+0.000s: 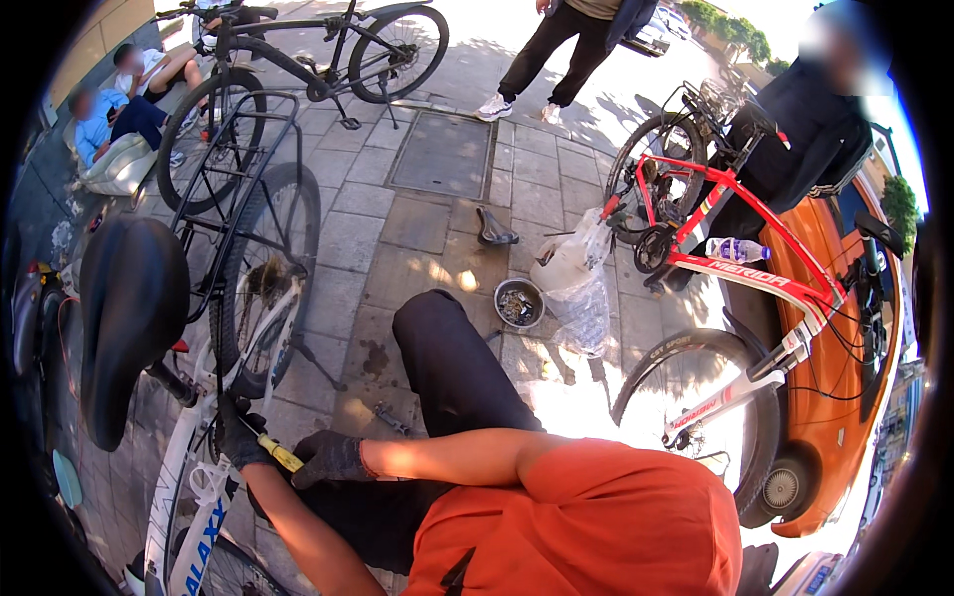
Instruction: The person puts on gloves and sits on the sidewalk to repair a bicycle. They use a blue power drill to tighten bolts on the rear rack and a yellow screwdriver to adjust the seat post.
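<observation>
My left hand, in a black glove, is closed tight against the white bicycle frame just below the rear wheel. A yellow-handled tool runs from that fist to my right hand, also gloved in black, which closes on the handle's end. Both forearms are bare and meet low on the left. My dark-trousered knee rises just behind the hands.
A black saddle looms at left. On the paving lie a metal bowl of small parts, a plastic bag, a loose saddle and a wrench. A red bicycle and an orange car stand at right. People stand behind; two sit far left.
</observation>
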### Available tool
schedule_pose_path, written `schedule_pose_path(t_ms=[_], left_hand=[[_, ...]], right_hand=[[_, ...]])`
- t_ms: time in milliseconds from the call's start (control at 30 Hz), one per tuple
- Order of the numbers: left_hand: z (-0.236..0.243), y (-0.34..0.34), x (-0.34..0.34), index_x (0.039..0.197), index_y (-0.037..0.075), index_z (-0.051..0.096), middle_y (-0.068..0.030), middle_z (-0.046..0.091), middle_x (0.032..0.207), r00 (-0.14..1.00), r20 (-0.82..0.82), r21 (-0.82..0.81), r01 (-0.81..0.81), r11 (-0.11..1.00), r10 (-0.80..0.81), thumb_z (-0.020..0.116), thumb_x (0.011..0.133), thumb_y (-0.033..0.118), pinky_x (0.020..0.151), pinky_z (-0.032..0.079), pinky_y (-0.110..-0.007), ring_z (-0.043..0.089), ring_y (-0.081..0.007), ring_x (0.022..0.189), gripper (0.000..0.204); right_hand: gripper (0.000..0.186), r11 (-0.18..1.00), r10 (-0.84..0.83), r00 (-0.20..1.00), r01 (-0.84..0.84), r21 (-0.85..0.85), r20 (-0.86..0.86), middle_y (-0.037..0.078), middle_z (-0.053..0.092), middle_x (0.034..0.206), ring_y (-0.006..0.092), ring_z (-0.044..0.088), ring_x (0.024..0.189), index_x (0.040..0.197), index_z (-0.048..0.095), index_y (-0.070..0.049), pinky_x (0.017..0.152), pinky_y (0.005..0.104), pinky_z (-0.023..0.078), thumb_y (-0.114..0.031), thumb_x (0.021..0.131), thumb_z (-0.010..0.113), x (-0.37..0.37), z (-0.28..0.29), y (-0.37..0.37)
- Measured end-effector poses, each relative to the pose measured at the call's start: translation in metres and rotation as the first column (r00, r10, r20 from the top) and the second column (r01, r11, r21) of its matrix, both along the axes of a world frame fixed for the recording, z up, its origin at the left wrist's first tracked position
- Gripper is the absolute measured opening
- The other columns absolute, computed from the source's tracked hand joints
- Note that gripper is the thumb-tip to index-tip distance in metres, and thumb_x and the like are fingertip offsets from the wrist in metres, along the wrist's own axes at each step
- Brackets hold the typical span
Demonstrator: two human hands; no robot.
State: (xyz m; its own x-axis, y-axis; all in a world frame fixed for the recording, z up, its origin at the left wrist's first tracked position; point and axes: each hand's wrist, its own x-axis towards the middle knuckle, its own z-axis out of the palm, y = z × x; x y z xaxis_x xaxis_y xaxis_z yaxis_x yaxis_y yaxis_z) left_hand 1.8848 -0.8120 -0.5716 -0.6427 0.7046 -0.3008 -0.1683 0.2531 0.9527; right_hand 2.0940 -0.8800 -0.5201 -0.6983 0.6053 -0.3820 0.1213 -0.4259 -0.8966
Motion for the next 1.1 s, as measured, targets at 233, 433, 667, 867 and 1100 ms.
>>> schedule_pose_path(t_ms=[233, 433, 667, 867, 1100], left_hand=[[-0.008, 0.007, 0.0, 0.088, 0.012, 0.071, -0.0024, 0.059, 0.061, 0.997, 0.059, -0.002, -0.045, 0.999, 0.045, 0.067, 0.09, 0.051, 0.041, 0.036, -0.031, 0.049, -0.0154, 0.043, 0.039], [-0.008, 0.002, -0.011, 0.089, 0.011, 0.071, -0.0025, 0.059, 0.062, 0.986, 0.162, 0.062, -0.054, 0.997, 0.044, 0.067, 0.091, 0.049, 0.039, 0.036, -0.03, 0.049, -0.0155, 0.042, 0.038], [-0.001, 0.004, -0.003, 0.103, 0.009, 0.073, -0.0037, 0.067, 0.077, 0.99, 0.11, 0.037, -0.089, 0.995, 0.085, 0.064, 0.09, 0.047, 0.039, 0.039, -0.031, 0.052, -0.0146, 0.046, 0.041], [0.002, 0.006, 0.005, 0.091, 0.003, 0.071, -0.0094, 0.066, 0.066, 0.983, 0.118, 0.073, -0.147, 0.986, 0.138, 0.063, 0.093, 0.042, 0.035, 0.037, -0.032, 0.05, -0.018, 0.037, 0.04], [0.017, -0.005, 0.014, 0.095, 0.004, 0.072, -0.0069, 0.069, 0.073, 0.981, 0.145, 0.112, -0.146, 0.983, 0.129, 0.066, 0.094, 0.042, 0.036, 0.039, -0.029, 0.052, -0.0159, 0.039, 0.039]], right_hand=[[0.037, 0.702, -0.126, 0.89, -0.232, -0.674, -0.438, 0.009, 0.068, 0.092, 0.0173, 0.062, 0.066, 0.116, 0.067, 0.0, 0.055, 0.0307, 0.05, -0.024, 0.089, 0.07, 0.003, -0.039, 0.005], [0.046, 0.983, -0.045, 0.968, -0.001, -0.183, -0.248, 0.013, 0.07, 0.102, 0.0185, 0.069, 0.093, 0.123, 0.066, 0.001, 0.074, 0.0299, 0.053, -0.031, 0.09, 0.07, -0.003, -0.026, 0.002], [0.044, 0.998, 0.06, 0.998, -0.06, -0.012, 0.012, 0.008, 0.067, 0.086, 0.0155, 0.061, 0.065, 0.118, 0.065, -0.002, 0.055, 0.0323, 0.049, -0.033, 0.088, 0.075, -0.007, -0.002, 0.006], [0.032, 0.851, -0.087, 0.934, -0.112, -0.513, -0.348, 0.009, 0.067, 0.096, 0.0203, 0.066, 0.07, 0.118, 0.061, -0.002, 0.058, 0.0346, 0.054, -0.026, 0.096, 0.061, 0.008, -0.012, 0.008], [0.056, 1.0, 0.014, 1.0, -0.013, -0.011, 0.006, 0.003, 0.065, 0.087, 0.0098, 0.056, 0.067, 0.13, 0.061, 0.0, 0.062, 0.0267, 0.046, -0.033, 0.087, 0.077, -0.004, 0.005, 0.006]])
